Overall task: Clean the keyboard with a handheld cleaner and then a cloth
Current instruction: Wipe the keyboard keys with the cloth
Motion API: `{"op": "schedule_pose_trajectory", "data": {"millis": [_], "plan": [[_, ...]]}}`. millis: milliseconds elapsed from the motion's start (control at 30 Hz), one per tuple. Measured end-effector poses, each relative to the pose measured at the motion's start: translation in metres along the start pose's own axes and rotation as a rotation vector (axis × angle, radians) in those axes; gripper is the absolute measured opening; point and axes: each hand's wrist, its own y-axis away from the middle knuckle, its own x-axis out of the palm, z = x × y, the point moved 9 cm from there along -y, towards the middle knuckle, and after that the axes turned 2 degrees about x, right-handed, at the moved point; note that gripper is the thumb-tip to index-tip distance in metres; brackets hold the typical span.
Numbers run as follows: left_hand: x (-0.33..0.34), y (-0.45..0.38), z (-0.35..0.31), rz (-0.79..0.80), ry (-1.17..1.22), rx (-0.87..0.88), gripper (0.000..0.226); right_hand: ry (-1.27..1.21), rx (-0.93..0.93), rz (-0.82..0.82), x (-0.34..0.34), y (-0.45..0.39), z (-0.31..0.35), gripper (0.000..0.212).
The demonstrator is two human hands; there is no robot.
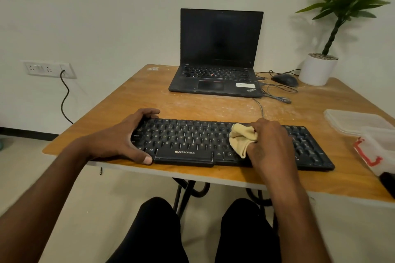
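Keyboard cleaning looks to be at its second stage: the black board lies along the near edge of the wooden table, and a bunched yellow cloth rests on the keys just right of the letter block. The right hand holds the cloth, fingers curled round the wad and pressing it onto the keys. The left hand grips the board's left end, fingers hooked over the far edge and thumb against the near edge, so the board should not slide under the wiping.

To do this step well, the person would likely wipe in rows, with light pressure so the cloth catches key tops without snagging. The bunched wad reaches gaps poorly; a folded edge might serve better there. The number pad to the right is uncovered and may need its own pass.

No handheld cleaner is clearly visible. A laptop, a mouse and a potted plant sit farther back, well apart from the work.
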Motion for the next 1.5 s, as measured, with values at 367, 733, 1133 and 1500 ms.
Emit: {"op": "schedule_pose_trajectory", "data": {"millis": [367,733,1133,1500], "plan": [[0.001,0.0,-0.003,0.003,0.021,0.009,0.123,-0.112,-0.273,0.108,0.043,0.024,0.083,0.042],[0.002,-0.001,-0.002,-0.001,0.017,0.012,0.123,-0.051,-0.061,0.007,0.015,0.009,0.025,0.041],[0.0,-0.001,-0.002,-0.002,0.003,0.017,0.123,-0.03,-0.102,0.131,0.018,0.012,0.027,0.046],[0.0,-0.001,-0.002,0.0,0.009,0.018,0.122,-0.071,-0.299,0.193,0.042,0.04,0.086,0.047]]}}
